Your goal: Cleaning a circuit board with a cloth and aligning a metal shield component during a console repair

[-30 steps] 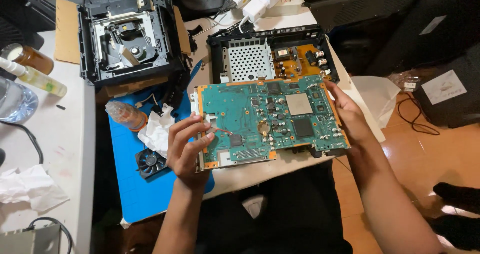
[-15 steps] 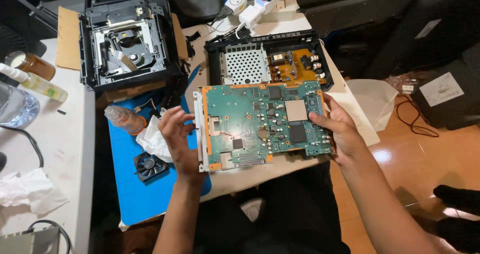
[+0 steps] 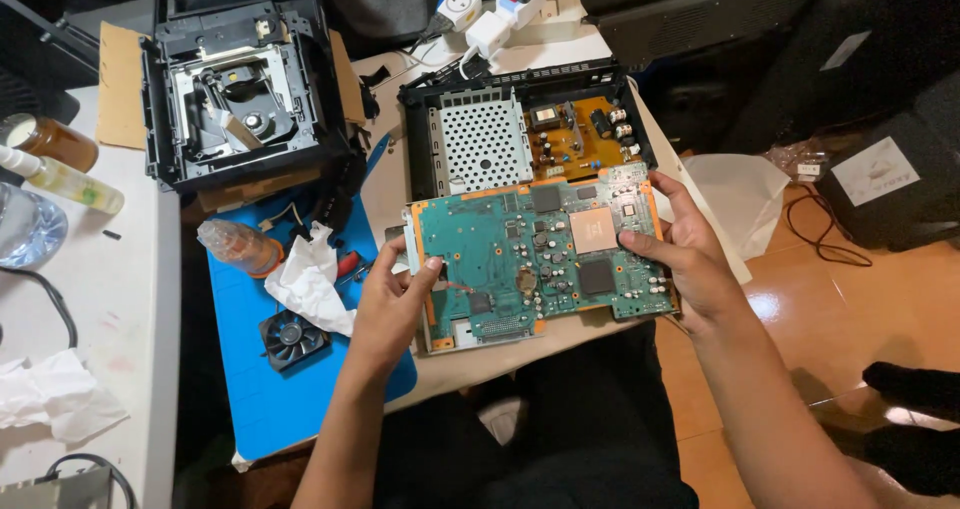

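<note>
Left hand [image 3: 392, 304] pinches left edge of green circuit board [image 3: 535, 254]. Right hand [image 3: 680, 254] grips right edge, thumb on top. Board held flat in air – just over table edge, in front of open black case [image 3: 520, 129]. Looks light, stiff, easy to break – hold by edges, not tiny parts. White tissue [image 3: 310, 279] on blue mat [image 3: 250, 389] nearby.
</note>
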